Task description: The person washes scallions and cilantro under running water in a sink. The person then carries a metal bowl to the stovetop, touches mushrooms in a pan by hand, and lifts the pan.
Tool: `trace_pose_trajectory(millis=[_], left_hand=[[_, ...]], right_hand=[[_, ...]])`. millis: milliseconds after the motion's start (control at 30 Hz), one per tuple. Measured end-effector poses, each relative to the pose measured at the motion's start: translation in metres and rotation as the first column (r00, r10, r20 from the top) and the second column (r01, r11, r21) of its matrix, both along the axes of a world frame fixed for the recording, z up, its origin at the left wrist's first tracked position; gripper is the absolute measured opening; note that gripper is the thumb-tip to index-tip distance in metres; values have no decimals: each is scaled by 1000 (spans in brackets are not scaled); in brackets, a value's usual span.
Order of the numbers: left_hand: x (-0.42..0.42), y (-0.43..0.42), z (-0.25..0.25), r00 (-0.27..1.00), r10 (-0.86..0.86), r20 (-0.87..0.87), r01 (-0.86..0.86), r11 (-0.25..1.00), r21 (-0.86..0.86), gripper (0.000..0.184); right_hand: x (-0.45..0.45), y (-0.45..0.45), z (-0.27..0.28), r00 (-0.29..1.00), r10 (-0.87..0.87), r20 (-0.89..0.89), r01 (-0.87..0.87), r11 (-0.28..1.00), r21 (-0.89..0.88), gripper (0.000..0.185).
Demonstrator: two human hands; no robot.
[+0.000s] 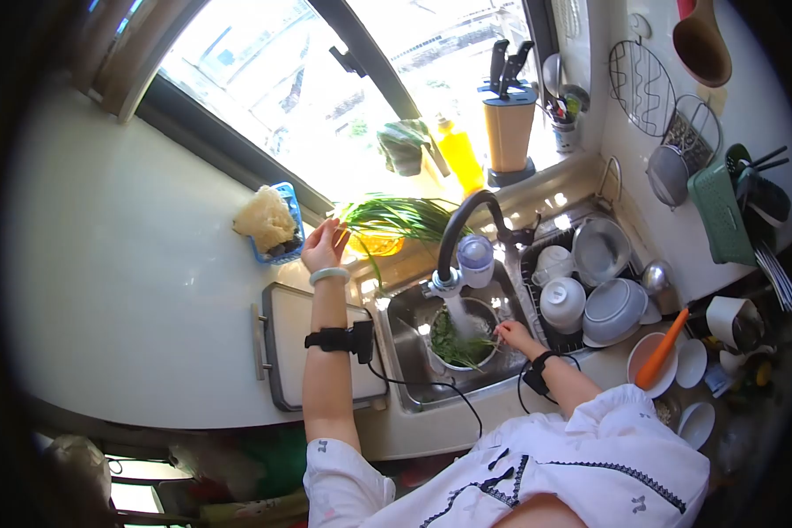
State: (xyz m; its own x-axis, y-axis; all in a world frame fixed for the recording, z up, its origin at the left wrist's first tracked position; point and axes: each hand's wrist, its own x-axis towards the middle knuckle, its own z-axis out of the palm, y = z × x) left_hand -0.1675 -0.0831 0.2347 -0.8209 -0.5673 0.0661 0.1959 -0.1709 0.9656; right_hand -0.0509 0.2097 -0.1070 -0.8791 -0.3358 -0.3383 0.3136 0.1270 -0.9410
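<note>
My left hand [324, 245] reaches to the windowsill, its fingers closed around the pale ends of a bunch of scallions [400, 214]. The long green leaves lie across a yellow basket [374, 244]. In the sink [405, 356], leafy greens [453, 341] sit in a round metal bowl [487, 310]. Water runs onto them from the black, curved faucet [449, 238]. My right hand [517, 336] is at the bowl's right rim with its fingers pinched together. What it grips there is too small to make out.
A cutting board [295, 352] lies left of the sink. On the sill stand a yellow bottle [460, 151] and a knife block [508, 128]. A dish rack with bowls [614, 310] is on the right. A blue basket [289, 204] sits by the window; a cable [422, 382] crosses the sink front.
</note>
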Motion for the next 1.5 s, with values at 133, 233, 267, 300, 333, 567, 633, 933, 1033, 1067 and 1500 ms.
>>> trace_pose_trajectory(millis=[133,233,267,300,333,567,633,933,1033,1067,1500], left_hand=[[-36,19,25,978,-83,-189,130,958,256,15],[-62,17,42,935,19,-354,109,935,338,13],[-70,11,43,924,43,-381,108,924,366,11],[-76,5,41,920,70,-387,89,922,378,12],[-82,-1,38,913,117,-391,48,921,387,11],[-140,-67,-84,882,329,-338,-452,795,-405,10],[-131,-63,-84,915,260,-308,-386,344,-856,14],[-91,-67,-109,925,318,-207,-235,50,-971,60],[-31,-21,-103,981,34,-192,-195,112,-974,64],[-5,-6,-111,990,-53,-127,-120,121,-985,62],[156,57,-333,426,-505,750,623,-438,-648,36]], right_hand=[[-5,-12,5,957,64,282,-24,989,-145,19],[-10,-15,7,974,84,212,-58,990,-128,18],[-10,-12,7,987,98,129,-86,992,-96,19],[-11,-10,6,987,91,130,-80,993,-87,19],[-10,-8,5,989,89,119,-80,994,-80,19],[-14,-3,6,966,68,251,-61,998,-33,21],[-14,-5,7,965,90,246,-85,996,-32,21],[-28,-30,-7,992,116,-42,-100,954,282,20],[-20,-43,18,877,407,-256,-136,720,681,25],[-17,-47,22,793,504,-341,-31,592,805,26],[-15,-50,-54,823,555,-124,-262,563,784,26]])
